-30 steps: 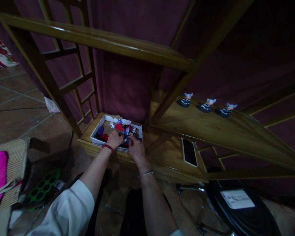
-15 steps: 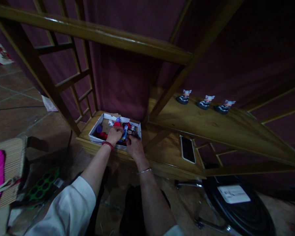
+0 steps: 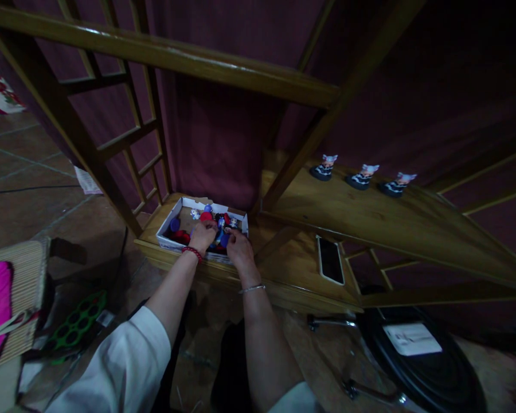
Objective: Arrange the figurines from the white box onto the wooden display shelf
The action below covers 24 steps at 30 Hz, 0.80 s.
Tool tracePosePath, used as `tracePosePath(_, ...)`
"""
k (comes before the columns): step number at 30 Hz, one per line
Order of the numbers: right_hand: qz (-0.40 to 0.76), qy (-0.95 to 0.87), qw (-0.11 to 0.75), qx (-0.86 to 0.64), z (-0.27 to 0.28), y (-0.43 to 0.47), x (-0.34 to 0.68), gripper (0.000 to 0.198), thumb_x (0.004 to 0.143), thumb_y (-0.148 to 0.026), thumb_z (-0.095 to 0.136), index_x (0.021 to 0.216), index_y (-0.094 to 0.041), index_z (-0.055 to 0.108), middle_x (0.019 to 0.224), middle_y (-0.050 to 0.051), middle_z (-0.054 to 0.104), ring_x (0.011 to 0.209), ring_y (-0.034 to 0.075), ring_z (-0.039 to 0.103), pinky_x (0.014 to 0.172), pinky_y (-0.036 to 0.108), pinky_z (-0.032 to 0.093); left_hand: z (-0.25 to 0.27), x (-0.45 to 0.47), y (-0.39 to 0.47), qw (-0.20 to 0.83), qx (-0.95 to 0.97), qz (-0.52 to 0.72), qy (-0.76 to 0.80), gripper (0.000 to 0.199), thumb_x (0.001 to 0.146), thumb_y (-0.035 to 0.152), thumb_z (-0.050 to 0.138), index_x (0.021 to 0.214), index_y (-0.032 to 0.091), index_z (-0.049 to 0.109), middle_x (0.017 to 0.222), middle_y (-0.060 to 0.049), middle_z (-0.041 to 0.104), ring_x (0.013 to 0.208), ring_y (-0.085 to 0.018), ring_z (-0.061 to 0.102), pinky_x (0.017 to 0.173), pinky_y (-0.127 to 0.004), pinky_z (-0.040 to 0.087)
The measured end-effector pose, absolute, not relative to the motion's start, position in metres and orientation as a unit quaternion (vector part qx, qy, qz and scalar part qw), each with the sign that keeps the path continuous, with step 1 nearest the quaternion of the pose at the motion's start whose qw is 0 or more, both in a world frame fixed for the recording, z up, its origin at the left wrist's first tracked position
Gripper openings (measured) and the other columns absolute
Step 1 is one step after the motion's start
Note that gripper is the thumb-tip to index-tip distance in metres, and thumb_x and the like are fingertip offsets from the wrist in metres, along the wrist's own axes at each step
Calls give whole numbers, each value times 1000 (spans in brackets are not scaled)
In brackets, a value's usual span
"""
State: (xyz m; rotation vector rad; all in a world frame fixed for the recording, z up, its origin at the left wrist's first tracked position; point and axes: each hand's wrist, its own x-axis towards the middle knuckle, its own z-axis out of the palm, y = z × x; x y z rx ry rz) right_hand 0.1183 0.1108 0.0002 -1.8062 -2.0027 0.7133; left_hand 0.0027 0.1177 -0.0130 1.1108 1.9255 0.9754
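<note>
A shallow white cardboard box (image 3: pixel 165 241) holds small figurines and round red and purple pieces. My left hand (image 3: pixel 203 236), with a red beaded bracelet, reaches into the middle of the box, fingers bent together; what they grip is too small to name. On the box's right side my right hand (image 3: pixel 239 249), wearing a silver bracelet, has thumb and fingers pinched over something I cannot make out. A purple round piece (image 3: pixel 225 240) lies by its fingertips. Beyond the hands are a red round piece (image 3: pixel 206 216) and a small white figurine (image 3: pixel 195 214).
Three figurines on dark bases, one of them a figurine (image 3: pixel 362 176), stand on the wooden shelf (image 3: pixel 339 212) at right. A phone (image 3: pixel 330 260) lies on the lower board. Wooden lattice (image 3: pixel 129 137) rises behind the box. A black stool (image 3: pixel 421 367) stands at lower right.
My right hand has shifted slightly up and right, and a purple round piece now shows beside its fingers. My left hand stays over the middle of the box. The view has tilted a little.
</note>
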Motion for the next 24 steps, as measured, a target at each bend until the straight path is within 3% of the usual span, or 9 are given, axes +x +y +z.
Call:
tracePosePath(8,300,-680,151,-652,1,120,112,34,83,-23,34,112,-20,52,106,8,60,95,17,56,81,26,40,-1,-7,117,341,472,307,753,24,71,25,48,88,17,63,88,-5,65,85,-17,58,75,-25,43)
tracePosePath(15,344,-656,186,-645,-4,122,111,35,81,-25,37,112,-20,52,111,6,57,100,16,52,86,26,38,-6,-8,118,342,481,331,736,21,71,22,48,83,16,64,85,-3,65,81,-15,58,73,-23,43)
tracePosePath(24,357,-653,215,-633,-17,125,114,35,81,-23,37,114,-22,49,107,3,58,91,13,56,81,24,41,-14,-5,120,339,457,345,746,22,71,25,49,85,19,64,82,-3,65,78,-15,58,69,-24,43)
